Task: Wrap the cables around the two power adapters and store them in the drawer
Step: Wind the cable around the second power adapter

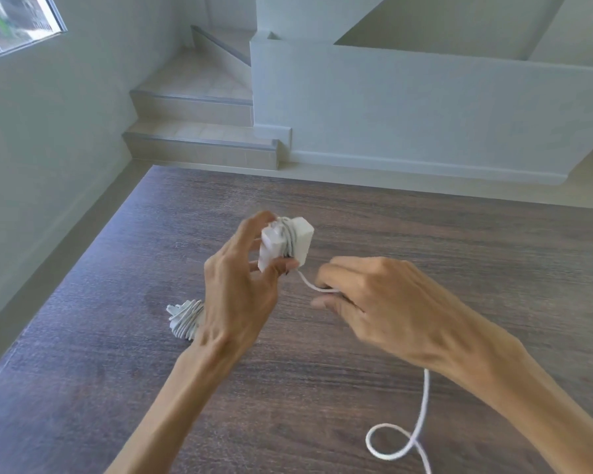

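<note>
My left hand (240, 289) holds a white power adapter (300, 241) above the dark wooden table (425, 234), with several turns of white cable wound round its middle. My right hand (367, 295) pinches that white cable (310, 285) just below the adapter. The loose rest of the cable runs under my right forearm and lies in a loop (391, 443) on the table near the front edge. A second white adapter (185, 318), wrapped in its cable, lies on the table, partly hidden behind my left wrist. No drawer is in view.
The table's left edge runs close to a pale wall (48, 159). Beyond the far edge are tiled stair steps (199, 131) and a low white stair wall (425, 107).
</note>
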